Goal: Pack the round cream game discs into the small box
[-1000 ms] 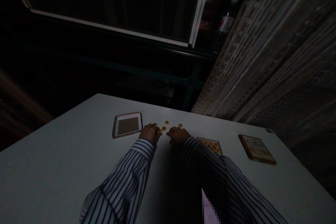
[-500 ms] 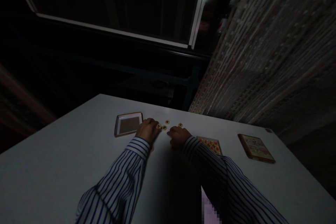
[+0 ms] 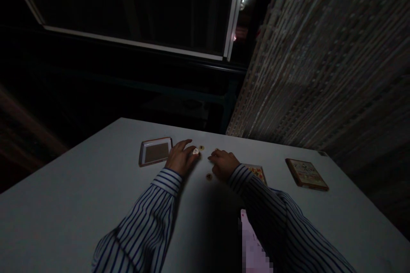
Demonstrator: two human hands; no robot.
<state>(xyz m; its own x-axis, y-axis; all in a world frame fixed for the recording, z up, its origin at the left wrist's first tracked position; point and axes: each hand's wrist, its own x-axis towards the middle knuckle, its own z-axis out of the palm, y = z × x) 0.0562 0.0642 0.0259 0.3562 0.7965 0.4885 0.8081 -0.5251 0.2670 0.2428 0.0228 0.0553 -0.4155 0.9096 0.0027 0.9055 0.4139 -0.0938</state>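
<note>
My left hand pinches a round xiangqi piece, tilted so its marked face shows, between thumb and fingers. A second xiangqi piece lies flat on the white table just beyond those fingertips. To the right, my right hand hovers low over the table with bent fingers slightly apart, and no piece shows in them. On the near side of it lies a dark-marked piece. Another piece is mostly covered by the right hand's fingers.
An open shallow box lid lies left of my left hand. Partly behind my right sleeve is a tray of red-marked pieces. Farther right lies a brown printed box. A string curtain hangs by the table's far edge.
A piece now lies on the near side of my right hand, which has shifted slightly right. My left hand has its forefinger more raised and the piece tilted up. The view has moved slightly.
</note>
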